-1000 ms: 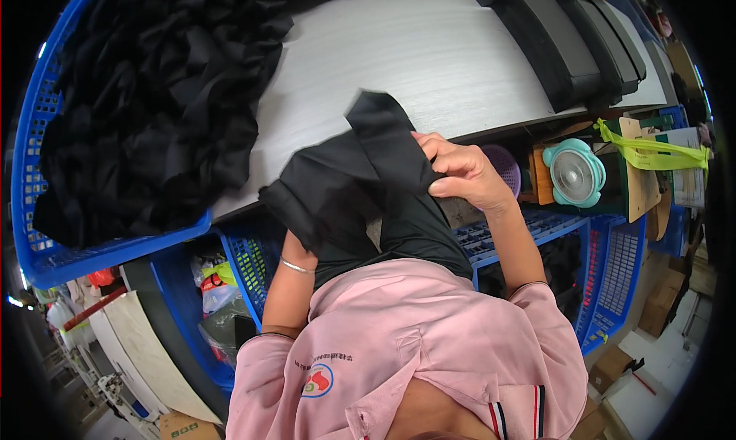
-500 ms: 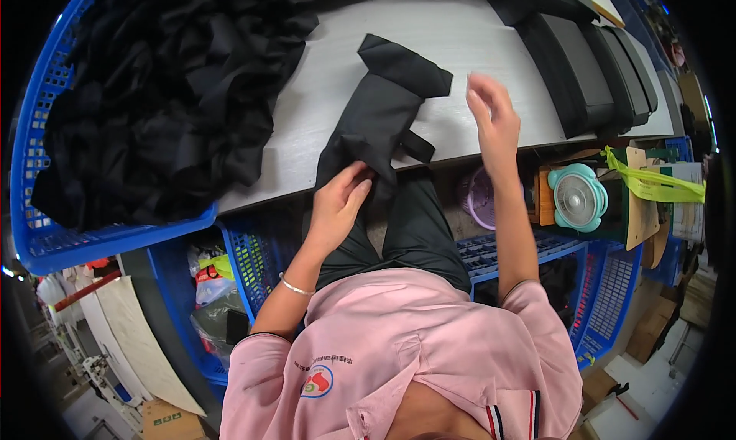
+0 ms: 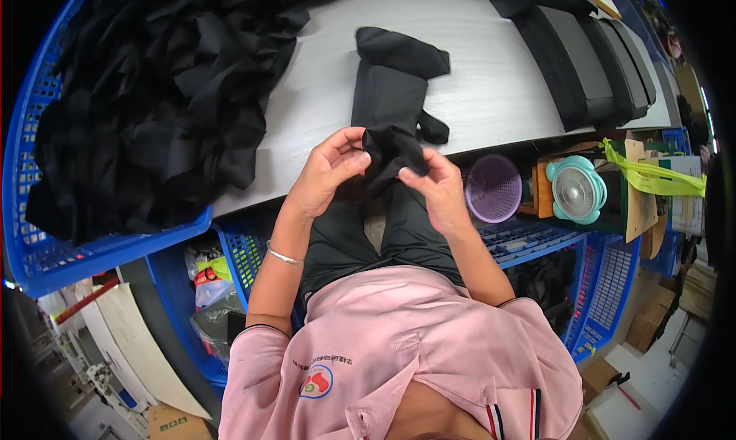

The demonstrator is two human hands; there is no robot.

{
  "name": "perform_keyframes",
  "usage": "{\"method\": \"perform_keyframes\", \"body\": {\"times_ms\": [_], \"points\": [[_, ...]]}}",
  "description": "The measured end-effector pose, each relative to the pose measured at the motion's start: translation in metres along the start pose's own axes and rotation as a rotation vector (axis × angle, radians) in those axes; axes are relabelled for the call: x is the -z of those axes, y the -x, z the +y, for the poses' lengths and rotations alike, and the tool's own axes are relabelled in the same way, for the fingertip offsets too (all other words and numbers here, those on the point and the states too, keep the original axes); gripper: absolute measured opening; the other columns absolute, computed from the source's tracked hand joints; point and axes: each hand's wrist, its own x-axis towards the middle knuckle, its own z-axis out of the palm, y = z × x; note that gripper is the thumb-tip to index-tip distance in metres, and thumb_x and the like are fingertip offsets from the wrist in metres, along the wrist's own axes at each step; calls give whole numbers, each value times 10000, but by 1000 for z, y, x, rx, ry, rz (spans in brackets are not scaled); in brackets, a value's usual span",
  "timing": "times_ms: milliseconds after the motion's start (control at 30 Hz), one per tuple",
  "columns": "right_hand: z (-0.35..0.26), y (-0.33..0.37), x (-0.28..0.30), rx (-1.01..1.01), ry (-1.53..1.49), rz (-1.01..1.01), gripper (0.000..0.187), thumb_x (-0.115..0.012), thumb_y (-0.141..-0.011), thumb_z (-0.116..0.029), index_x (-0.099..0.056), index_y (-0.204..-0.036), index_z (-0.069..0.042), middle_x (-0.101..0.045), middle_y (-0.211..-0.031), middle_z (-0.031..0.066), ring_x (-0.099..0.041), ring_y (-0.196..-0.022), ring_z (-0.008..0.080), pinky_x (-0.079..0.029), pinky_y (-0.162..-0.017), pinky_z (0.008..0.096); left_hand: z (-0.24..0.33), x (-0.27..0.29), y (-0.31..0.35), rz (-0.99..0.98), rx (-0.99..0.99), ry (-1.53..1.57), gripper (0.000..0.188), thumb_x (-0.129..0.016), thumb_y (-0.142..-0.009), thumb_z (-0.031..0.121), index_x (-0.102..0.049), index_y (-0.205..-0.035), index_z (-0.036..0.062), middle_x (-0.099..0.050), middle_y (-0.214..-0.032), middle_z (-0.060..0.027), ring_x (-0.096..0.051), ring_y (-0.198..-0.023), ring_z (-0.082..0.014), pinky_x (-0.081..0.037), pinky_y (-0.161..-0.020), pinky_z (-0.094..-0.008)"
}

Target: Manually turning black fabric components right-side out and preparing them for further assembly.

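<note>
Pale worktable [image 3: 314, 95] spans the far side, with a blue plastic crate [image 3: 107, 257] of heaped black fabric [image 3: 169, 110] at left and overlapping black-and-gray pieces [image 3: 571, 60] at far right. A black fabric piece [image 3: 391, 91] lies mid-table, its bunched near end over the edge, pinched between thumb and fingers by both left hand [image 3: 331, 172] and right hand [image 3: 441, 191]. Nearby at right are a purple basket [image 3: 493, 191] and turquoise fan [image 3: 576, 189].

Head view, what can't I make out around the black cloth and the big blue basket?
Head view: underside of the black cloth piece, hidden by its upper side.
Head view: bottom of the big blue basket, hidden by heaped black fabric.
Head view: the basket's far end, cut off by the top edge.
</note>
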Motion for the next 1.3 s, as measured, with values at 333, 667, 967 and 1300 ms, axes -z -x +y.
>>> {"method": "perform_keyframes", "body": {"times_ms": [333, 667, 967, 1300], "points": [[-22, -6, 53, -107, -523, -44, 472, -780, -834, -111, -594, -1264, -56, -685, -1138, 54, -672, -1017, 151, -554, -879, 300, -4, -23, -36, -211, 266, 543, 309, -715, -901, 62, -601, -1187, 86, -683, -1086, 12, -648, -933, -58, -530, -814, -221], [-50, -26, 45, 459, 831, 514, 154, -614, -775, 81, -601, -869, -41, -570, -656, -7, -528, -599, 35, -409, -530, 206, -13, -35, -55, 515, -597, -476, 213, -549, -754, -144, -625, -868, 18, -606, -908, -27, -545, -667, -81, -448, -613, -219], [-81, -57, 81, 426, 992, -35, 370, -774, -792, -77, -659, -1143, -52, -635, -944, 102, -637, -821, 190, -508, -753, 307, -23, -22, -40, 569, -501, -539, 363, -539, -765, -161, -644, -1069, 7, -605, -1091, -57, -517, -668, -60, -437, -585, -211], [-211, -123, 291, 401, 1848, 700, 439, -708, -857, -439, -728, -1150, -114, -658, -1127, 90, -617, -1083, 313, -508, -886, 416, -27, -29, 24, 497, -361, -435, 360, -717, -862, 4, -598, -1202, -4, -621, -1128, -64, -543, -725, -34, -446, -580, -183]]}}
